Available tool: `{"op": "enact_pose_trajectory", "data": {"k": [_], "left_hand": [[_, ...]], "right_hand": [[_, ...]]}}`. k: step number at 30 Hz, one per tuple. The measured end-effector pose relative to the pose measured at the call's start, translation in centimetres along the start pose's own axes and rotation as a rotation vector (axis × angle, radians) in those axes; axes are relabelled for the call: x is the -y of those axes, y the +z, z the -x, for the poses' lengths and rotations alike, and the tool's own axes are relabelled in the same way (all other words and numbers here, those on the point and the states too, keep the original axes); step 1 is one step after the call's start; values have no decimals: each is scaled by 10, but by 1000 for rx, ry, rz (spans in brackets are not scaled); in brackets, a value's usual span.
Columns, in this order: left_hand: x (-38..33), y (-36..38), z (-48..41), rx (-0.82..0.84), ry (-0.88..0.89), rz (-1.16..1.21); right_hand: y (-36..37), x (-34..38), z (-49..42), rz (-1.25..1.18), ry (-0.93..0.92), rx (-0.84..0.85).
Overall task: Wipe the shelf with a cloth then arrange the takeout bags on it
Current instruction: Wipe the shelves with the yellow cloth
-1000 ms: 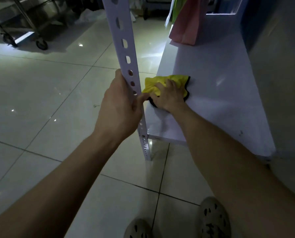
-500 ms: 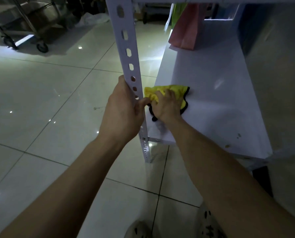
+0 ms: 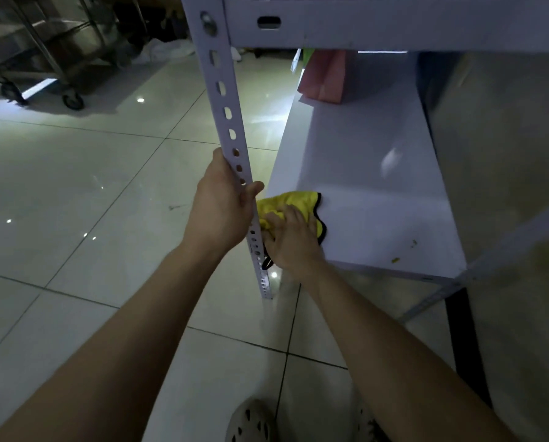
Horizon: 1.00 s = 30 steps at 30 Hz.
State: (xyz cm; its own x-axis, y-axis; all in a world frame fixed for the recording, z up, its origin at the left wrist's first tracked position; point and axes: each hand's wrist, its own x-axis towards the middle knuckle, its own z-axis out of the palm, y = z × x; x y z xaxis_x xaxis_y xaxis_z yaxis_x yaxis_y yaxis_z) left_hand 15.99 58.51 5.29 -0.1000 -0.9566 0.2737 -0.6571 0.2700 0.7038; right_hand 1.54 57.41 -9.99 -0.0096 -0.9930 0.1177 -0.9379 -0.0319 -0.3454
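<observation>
A low white shelf board runs away from me on the right. My right hand presses a yellow cloth with black edging onto the board's near left corner. My left hand grips the perforated white upright post of the shelf, thumb round its front face. A pink takeout bag stands at the far end of the board, with a green one partly hidden behind it. A few small crumbs lie near the board's front edge.
An upper shelf beam crosses the top of the view. A steel trolley on castors stands at the far left on the glossy tiled floor. A wall bounds the shelf on the right. My feet in perforated clogs are below.
My right hand has drawn the cloth back toward the shelf's near left corner. The view has tilted up, so the upper beam now shows. My left hand stays on the post.
</observation>
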Motion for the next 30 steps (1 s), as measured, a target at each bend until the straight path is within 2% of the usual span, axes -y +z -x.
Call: {"op": "enact_pose_trajectory", "data": {"k": [3, 5, 8, 9, 10, 11, 13, 15, 19, 21, 26, 30], "left_hand": [[-1, 4, -3, -28, -32, -52], [1, 4, -4, 74, -189, -249], [1, 10, 6, 641, -495, -430], [1, 16, 11, 815, -482, -464], [0, 26, 14, 921, -372, -540], [-1, 38, 18, 956, -206, -630], [-7, 68, 28, 858, 128, -751], [-9, 96, 33, 760, 318, -771], [7, 130, 45, 849, 535, -940], [23, 134, 56, 807, 633, -1022], [45, 133, 80, 742, 658, -1094], [30, 141, 93, 722, 680, -1232]], "right_hand": [[-16, -21, 8, -40, 38, 51], [-31, -52, 26, -39, 114, 50], [-55, -103, 55, -12, 232, 16], [-60, -116, 64, -2, 281, 6], [-63, -125, 71, 15, 327, -12], [-64, -132, 78, 31, 365, -40], [-62, -137, 92, 49, 412, -117], [-57, -140, 103, 54, 416, -187], [-56, -161, 87, 40, 419, -160], [-61, -180, 58, 46, 432, -144], [-75, -227, -22, 7, 484, -104], [-70, -234, -28, 17, 471, -104]]}}
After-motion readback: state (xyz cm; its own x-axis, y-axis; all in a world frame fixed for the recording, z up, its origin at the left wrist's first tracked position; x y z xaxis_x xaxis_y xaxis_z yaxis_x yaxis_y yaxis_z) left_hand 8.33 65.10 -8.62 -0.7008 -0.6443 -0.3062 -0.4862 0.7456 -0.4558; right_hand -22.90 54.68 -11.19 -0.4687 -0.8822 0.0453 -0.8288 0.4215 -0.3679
